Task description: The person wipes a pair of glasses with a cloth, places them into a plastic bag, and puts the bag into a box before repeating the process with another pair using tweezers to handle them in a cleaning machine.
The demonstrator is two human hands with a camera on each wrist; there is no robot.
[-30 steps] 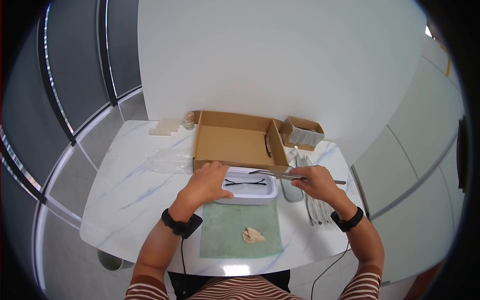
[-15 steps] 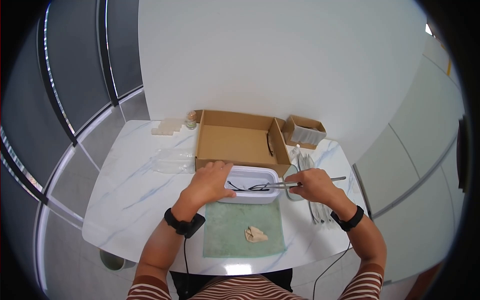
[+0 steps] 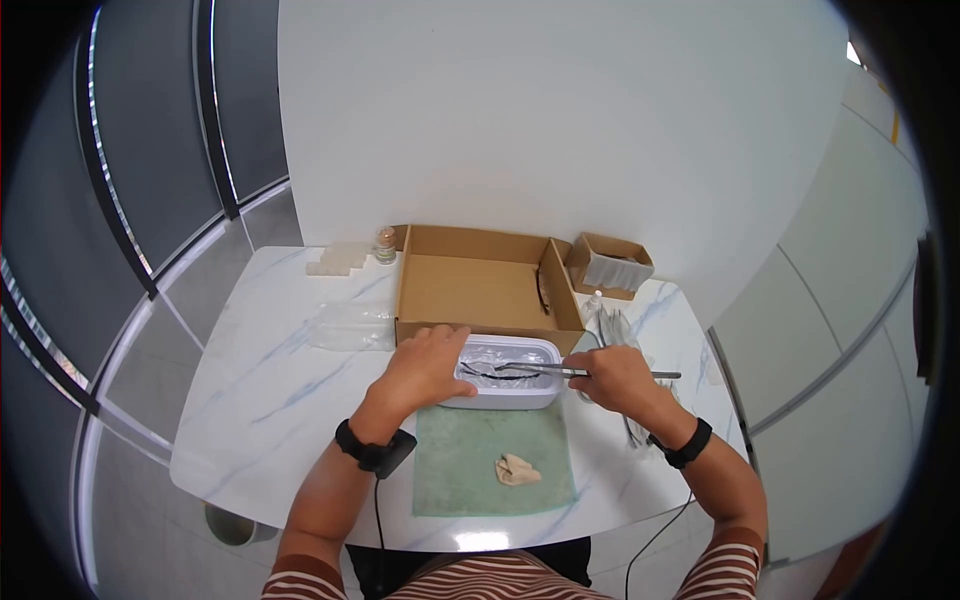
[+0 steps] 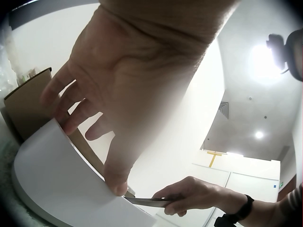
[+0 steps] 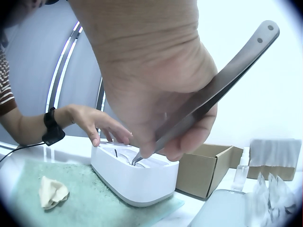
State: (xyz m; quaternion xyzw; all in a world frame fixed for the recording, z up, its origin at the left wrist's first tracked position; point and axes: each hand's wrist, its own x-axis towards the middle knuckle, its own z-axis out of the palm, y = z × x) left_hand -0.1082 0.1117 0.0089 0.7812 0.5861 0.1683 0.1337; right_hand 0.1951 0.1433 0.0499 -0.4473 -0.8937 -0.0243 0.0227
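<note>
A white oblong tub [image 3: 505, 402] with rippling clear liquid inside stands at the back of a green cloth. Dark-framed eyeglasses [image 3: 518, 377] lie in the liquid, partly lost among the reflections. My left hand [image 3: 425, 365] spans the tub's left end with loosely extended fingers. In the left wrist view its thumb [image 4: 117, 182] touches one rim and its fingertips the opposite one. My right hand [image 3: 620, 380] pinches long metal tweezers [image 5: 201, 99], whose tips reach down into the tub by the eyeglasses.
An open cardboard box [image 3: 475, 285] sits behind the tub, with another dark frame inside. A smaller box [image 3: 605, 268], a spray bottle [image 5: 242, 170] and wrapped tools [image 5: 274, 201] stand right. A beige cloth [image 3: 517, 470] lies on the green mat [image 3: 450, 480].
My right hand lowered the tweezers from above the tub into it. The eyeglasses shifted toward the near side, then turned slightly, and the liquid became rippled. My left hand stayed on the tub.
</note>
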